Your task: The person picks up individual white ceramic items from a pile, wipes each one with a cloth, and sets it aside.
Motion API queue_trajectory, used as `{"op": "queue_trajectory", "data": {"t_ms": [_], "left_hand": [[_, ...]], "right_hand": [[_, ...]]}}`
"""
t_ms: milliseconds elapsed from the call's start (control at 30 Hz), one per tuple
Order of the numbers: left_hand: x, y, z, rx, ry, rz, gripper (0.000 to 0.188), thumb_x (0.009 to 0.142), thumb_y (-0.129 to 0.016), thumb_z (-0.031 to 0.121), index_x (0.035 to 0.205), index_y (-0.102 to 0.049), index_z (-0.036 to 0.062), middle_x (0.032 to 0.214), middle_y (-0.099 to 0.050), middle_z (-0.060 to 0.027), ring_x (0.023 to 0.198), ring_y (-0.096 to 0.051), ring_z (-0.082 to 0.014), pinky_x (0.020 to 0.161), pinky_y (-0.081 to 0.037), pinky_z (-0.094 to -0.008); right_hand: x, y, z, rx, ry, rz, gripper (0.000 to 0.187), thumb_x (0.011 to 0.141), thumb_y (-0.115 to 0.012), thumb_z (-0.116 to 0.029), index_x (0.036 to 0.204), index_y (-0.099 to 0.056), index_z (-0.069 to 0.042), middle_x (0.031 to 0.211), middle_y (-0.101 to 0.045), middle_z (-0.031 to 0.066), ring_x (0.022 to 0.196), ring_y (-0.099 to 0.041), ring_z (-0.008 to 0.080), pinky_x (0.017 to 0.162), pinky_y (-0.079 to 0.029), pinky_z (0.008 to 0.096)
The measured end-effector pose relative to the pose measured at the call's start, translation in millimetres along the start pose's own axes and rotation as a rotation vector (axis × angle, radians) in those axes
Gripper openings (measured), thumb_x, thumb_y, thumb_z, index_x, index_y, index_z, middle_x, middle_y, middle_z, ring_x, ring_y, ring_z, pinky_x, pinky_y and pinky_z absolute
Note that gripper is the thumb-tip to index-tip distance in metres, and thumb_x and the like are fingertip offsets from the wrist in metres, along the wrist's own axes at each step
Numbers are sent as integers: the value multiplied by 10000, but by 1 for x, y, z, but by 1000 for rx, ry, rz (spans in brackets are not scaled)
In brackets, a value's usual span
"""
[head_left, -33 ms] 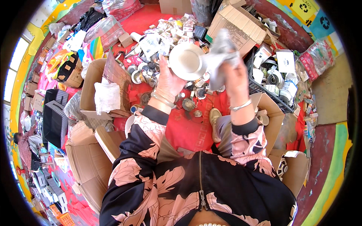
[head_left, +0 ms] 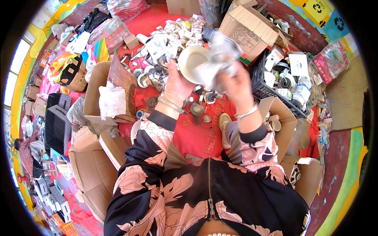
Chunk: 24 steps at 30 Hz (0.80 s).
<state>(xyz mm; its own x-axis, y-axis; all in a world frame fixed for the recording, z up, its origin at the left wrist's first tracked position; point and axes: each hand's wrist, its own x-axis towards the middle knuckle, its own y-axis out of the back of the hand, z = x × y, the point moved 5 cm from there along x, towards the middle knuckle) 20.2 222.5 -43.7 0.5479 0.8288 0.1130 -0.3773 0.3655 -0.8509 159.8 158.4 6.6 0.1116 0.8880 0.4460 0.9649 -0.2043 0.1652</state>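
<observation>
My left hand [head_left: 178, 82] is closed on the rim of a round white bowl-like piece [head_left: 192, 61], its hollow side showing. Whether it is a bowl or a lamp housing cannot be made out. In my right hand [head_left: 235, 83] is a crumpled white cloth [head_left: 223, 51], smeared by motion and overlapping the bowl's right edge. Below both hands, on the red floor, lie loose small round parts [head_left: 197, 108].
A heap of small boxes and parts [head_left: 173, 39] lies beyond my hands. On the right stand a black crate [head_left: 275, 98] of round fittings and an open carton [head_left: 289, 124]. To my left are more cartons [head_left: 92, 169]. A person [head_left: 29, 151] is at the far left.
My right hand has moved left with the cloth, which now covers the bowl's right side. The bowl has tilted slightly in my left hand.
</observation>
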Motion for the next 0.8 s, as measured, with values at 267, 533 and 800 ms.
{"op": "queue_trajectory", "data": {"t_ms": [267, 533, 800], "left_hand": [[-6, 8, -10, 200, 137, -35, 697, 801, -603, 496, 1286, -388, 43, 1250, -471, -77, 1169, -439, -185, 1000, -350, -344], [-9, -24, -12, 237, -36, -235, 760, 800, -569, 552, 1315, -354, 36, 1260, -456, -80, 1168, -431, -183, 1001, -340, -341], [-3, 12, -24, 175, 64, 213, 498, 964, -285, 415, 1309, -355, 63, 1246, -487, -91, 1100, -507, -228, 952, -392, -315]], "right_hand": [[-4, -43, -12, -651, 337, -185, 578, 790, -572, -148, 1318, -369, -30, 1356, -366, 199, 1280, -325, 325, 1063, -243, 414], [2, -29, 9, -538, 132, 90, 522, 758, -553, -76, 1258, -423, -3, 1290, -428, 233, 1216, -395, 367, 1026, -312, 409], [-1, -56, -17, -574, 345, -103, 491, 829, -526, -189, 1271, -415, -6, 1323, -405, 208, 1269, -339, 337, 1055, -253, 434]]}}
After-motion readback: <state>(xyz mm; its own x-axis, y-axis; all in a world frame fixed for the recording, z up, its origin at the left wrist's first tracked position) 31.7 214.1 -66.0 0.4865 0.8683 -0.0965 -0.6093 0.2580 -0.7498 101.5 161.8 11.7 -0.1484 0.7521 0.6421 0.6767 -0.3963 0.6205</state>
